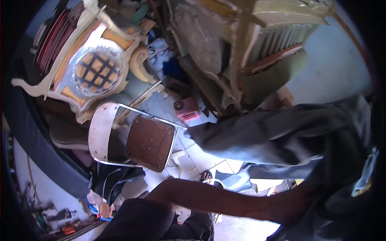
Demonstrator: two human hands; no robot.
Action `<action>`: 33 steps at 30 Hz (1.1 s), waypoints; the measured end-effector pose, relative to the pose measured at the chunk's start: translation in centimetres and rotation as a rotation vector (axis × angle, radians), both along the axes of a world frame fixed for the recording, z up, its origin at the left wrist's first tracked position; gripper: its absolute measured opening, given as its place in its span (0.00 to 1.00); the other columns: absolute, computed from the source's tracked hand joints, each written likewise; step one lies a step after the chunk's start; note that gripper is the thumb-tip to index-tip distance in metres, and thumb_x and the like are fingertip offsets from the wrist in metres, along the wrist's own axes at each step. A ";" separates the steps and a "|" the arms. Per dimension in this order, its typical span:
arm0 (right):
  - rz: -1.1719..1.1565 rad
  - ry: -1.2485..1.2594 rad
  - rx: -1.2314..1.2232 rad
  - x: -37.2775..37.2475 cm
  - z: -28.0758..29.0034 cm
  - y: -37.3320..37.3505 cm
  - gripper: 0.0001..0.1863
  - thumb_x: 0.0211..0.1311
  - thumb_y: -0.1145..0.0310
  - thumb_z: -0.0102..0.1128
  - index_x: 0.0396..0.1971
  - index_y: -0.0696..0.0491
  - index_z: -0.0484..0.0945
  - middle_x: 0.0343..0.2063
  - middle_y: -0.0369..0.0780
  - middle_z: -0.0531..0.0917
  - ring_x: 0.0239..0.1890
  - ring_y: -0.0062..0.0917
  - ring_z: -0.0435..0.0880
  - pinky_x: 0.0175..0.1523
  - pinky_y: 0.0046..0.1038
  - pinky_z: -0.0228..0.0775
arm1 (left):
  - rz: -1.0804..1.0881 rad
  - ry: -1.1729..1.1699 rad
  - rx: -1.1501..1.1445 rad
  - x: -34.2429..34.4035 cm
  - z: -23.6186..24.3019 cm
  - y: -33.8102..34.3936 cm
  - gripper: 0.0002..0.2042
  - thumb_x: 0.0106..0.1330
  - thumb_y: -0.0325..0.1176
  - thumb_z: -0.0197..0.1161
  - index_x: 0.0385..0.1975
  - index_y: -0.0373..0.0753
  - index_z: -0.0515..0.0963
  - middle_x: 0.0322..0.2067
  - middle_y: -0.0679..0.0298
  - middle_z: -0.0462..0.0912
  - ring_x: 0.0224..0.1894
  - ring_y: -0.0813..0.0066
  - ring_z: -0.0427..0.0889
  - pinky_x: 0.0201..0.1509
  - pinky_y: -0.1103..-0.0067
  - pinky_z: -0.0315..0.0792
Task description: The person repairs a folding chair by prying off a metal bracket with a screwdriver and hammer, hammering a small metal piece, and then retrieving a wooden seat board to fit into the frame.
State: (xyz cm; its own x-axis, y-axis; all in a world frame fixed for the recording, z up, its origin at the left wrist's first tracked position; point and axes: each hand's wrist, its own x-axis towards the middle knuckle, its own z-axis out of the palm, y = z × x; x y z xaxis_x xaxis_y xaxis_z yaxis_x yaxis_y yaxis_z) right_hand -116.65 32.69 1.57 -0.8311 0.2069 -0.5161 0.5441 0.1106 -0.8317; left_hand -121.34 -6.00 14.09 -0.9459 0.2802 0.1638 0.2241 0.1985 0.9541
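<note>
One left hand [291, 203], dark grey fabric [265, 134] against it, chair [150, 142] farther left.

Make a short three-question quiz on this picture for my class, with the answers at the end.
1. Multiple choice: what colour is the seat of the chair?
A) Blue
B) Brown
C) Green

2. True or false: the dark grey cloth is to the right of the chair in the picture.

3. Fill the gap: inside the round opening of the carved frame, dark strips cross to form a ____.

Key: 1. B; 2. True; 3. grid
</note>
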 end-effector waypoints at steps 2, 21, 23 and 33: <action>0.018 0.040 0.110 -3.8 -0.3 3.2 0.16 0.71 0.59 0.56 0.48 0.54 0.77 0.45 0.43 0.82 0.44 0.31 0.83 0.48 0.39 0.78 | 0.022 0.110 -0.082 -1.9 -0.9 -0.1 0.33 0.64 0.31 0.62 0.70 0.35 0.61 0.65 0.43 0.64 0.61 0.46 0.74 0.63 0.70 0.75; 0.443 -0.609 -0.678 29.8 -34.7 -41.6 0.23 0.67 0.63 0.62 0.60 0.53 0.74 0.55 0.42 0.81 0.51 0.34 0.83 0.57 0.39 0.77 | 1.181 -0.437 -1.556 42.2 -16.6 -70.7 0.32 0.65 0.41 0.66 0.65 0.29 0.66 0.61 0.42 0.72 0.65 0.42 0.69 0.70 0.58 0.62; 0.321 -0.949 -0.686 34.4 -28.3 -52.4 0.29 0.71 0.61 0.62 0.67 0.51 0.66 0.54 0.42 0.81 0.51 0.33 0.83 0.52 0.40 0.80 | 1.107 -0.755 -1.742 44.4 -16.0 -75.4 0.39 0.70 0.55 0.60 0.70 0.29 0.60 0.69 0.40 0.63 0.72 0.45 0.61 0.76 0.58 0.55; 0.148 -0.199 -0.151 34.9 -37.4 -71.0 0.47 0.47 0.51 0.81 0.59 0.61 0.64 0.46 0.50 0.81 0.50 0.38 0.81 0.50 0.38 0.78 | 1.000 -0.954 0.175 40.4 -16.9 -80.5 0.31 0.67 0.44 0.68 0.66 0.35 0.67 0.59 0.52 0.75 0.60 0.53 0.74 0.63 0.56 0.70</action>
State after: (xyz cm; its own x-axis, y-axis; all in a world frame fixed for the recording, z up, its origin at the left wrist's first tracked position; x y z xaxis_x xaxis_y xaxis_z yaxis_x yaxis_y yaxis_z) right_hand -81.70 -38.32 -35.85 -0.7256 -0.0006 -0.6881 0.6856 0.0841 -0.7231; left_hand -80.95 -86.47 -2.84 -0.4951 -0.5305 -0.6881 -0.6844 -0.2498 0.6850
